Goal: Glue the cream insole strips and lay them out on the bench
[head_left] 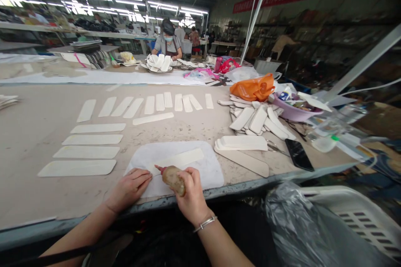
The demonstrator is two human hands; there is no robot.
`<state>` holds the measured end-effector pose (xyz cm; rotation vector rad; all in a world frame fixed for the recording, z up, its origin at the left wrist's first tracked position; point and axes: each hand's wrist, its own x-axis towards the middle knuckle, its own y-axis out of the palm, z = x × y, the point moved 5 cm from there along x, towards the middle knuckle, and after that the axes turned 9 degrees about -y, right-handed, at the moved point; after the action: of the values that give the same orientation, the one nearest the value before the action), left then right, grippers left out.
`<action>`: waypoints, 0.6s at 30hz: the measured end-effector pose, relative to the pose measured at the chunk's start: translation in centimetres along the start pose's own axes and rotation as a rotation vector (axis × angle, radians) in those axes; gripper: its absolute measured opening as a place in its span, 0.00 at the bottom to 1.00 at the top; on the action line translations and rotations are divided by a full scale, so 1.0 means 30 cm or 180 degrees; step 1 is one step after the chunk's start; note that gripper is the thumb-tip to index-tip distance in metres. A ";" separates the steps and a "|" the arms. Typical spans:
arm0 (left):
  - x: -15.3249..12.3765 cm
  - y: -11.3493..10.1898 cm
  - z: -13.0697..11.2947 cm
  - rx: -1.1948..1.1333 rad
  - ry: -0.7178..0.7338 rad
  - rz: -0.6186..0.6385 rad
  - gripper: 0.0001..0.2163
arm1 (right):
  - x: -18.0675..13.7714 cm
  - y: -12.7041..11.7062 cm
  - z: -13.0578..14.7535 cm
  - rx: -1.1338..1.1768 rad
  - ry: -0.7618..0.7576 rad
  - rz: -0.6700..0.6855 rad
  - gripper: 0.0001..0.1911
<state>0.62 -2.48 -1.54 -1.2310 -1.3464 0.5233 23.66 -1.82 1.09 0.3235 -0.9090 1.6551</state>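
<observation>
A squeeze bottle [174, 179] with a murky brownish body and a red pointed nozzle is gripped in my right hand [191, 196], tilted so that its tip points left. That tip is over the left part of a long off-white strip [184, 158] with rounded corners. Under the strip lies a white sheet [209, 173]. My left hand [133, 185] rests at the sheet's left edge, fingers lying flat and close together, fingertips by the strip's left end. Whether they press on the strip, I cannot tell. A bangle circles my right wrist.
Several strips [90, 146] lie apart at left and in a back row [149, 105]. To the right are stacked strips [242, 143], a loose pile [258, 119], a phone [299, 154], an orange bag [253, 87] and a purple basin [296, 112]. A co-worker [167, 41] sits opposite.
</observation>
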 end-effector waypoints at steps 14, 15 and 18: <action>-0.003 -0.007 -0.003 0.0031 0.0018 -0.0056 0.09 | -0.030 0.004 0.027 -0.0044 0.0132 0.0253 0.30; -0.002 -0.007 -0.003 0.0031 0.0037 -0.0059 0.09 | -0.034 -0.004 0.028 -0.0063 0.0143 0.0258 0.30; 0.001 -0.008 0.000 -0.0008 0.0067 -0.0077 0.09 | -0.043 -0.043 0.021 -0.0208 0.0174 0.0213 0.30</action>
<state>0.55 -2.52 -1.32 -1.2177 -1.3429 0.4904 25.07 -3.12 1.17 0.2043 -0.9394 1.6836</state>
